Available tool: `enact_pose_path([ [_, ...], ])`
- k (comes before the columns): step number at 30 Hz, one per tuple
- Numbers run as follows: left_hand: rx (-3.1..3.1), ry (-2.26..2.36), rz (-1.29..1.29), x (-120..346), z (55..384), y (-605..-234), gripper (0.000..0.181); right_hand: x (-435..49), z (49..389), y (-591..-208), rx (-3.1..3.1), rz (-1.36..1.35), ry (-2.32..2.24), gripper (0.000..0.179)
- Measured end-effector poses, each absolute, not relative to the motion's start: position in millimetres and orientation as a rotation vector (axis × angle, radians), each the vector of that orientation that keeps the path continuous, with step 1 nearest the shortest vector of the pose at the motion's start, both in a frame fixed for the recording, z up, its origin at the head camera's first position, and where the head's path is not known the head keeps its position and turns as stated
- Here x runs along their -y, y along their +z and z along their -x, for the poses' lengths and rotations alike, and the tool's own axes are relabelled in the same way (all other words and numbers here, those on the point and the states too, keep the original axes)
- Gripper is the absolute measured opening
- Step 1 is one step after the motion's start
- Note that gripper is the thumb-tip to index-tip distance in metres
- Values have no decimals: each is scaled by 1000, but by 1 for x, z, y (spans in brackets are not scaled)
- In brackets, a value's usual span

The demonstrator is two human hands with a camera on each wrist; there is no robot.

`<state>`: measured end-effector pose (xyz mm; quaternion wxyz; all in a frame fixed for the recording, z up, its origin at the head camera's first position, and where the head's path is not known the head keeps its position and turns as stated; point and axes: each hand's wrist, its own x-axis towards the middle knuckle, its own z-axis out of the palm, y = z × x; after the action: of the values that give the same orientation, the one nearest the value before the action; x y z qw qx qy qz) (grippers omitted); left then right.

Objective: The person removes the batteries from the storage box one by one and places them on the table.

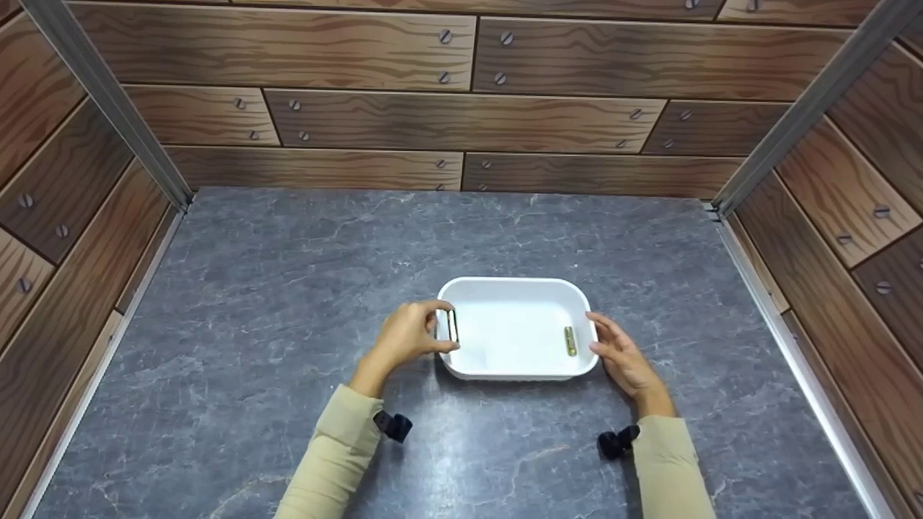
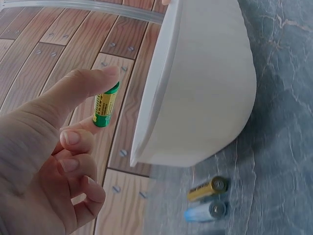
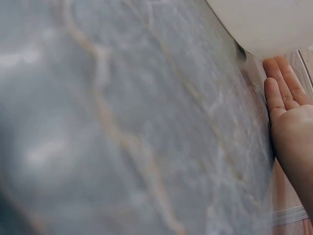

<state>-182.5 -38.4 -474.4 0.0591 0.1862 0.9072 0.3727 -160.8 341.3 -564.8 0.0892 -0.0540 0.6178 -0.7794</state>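
Observation:
My left hand (image 1: 407, 331) pinches a green and yellow battery (image 2: 105, 106) by its two ends, between thumb and a finger. The hand is over the left rim of a white plastic basin (image 1: 515, 371); its other fingers curl loosely. Inside the basin, near the right end, lies a gold-green battery (image 1: 570, 341). At the right end my right hand (image 1: 627, 360) rests thumb and fingertips against the basin. In the right wrist view its fingers (image 3: 286, 81) are straight, their tips at the basin's outer wall.
In the left wrist view a gold battery (image 2: 208, 189) and a blue battery (image 2: 205, 211) lie side by side on the grey marbled tabletop (image 1: 288, 324), close beside the basin. Wood-patterned panels (image 1: 461, 115) wall the table at back and sides, with metal posts (image 1: 800, 101) at the corners.

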Motion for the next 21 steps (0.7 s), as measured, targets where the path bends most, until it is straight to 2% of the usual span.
enact_pose_path([
  [21, -2715, 1233, -435, 78, 181, -488, 51, -343, 162, -566, -1807, 190, -2319, 46],
])
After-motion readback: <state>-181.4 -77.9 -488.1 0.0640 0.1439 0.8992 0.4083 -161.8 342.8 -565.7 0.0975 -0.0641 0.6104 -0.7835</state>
